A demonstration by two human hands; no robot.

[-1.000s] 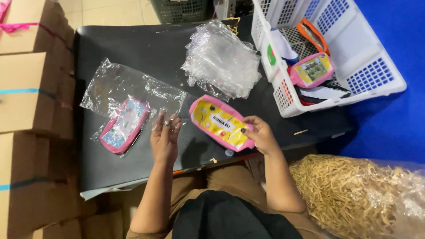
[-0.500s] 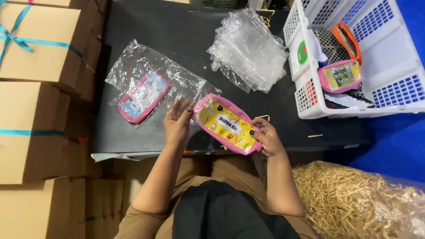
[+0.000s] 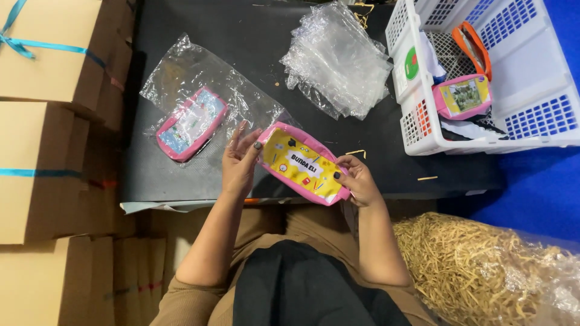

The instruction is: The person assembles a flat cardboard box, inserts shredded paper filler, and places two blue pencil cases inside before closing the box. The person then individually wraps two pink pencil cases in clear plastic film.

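Pink-edged yellow pouch [image 3: 302,164] was held just above the near edge of the black table [image 3: 254,36], its long axis slanting from upper left down to lower right. Left hand [image 3: 240,162] gripped the upper-left end and right hand [image 3: 356,180] clamped the lower-right corner, the two hands apart at opposite ends. A bagged pouch [image 3: 191,123] in clear plastic lay just left of the left hand.

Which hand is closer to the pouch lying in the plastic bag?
Left. The left hand is just right of the bagged pouch; the right hand is farther right, across the yellow pouch.
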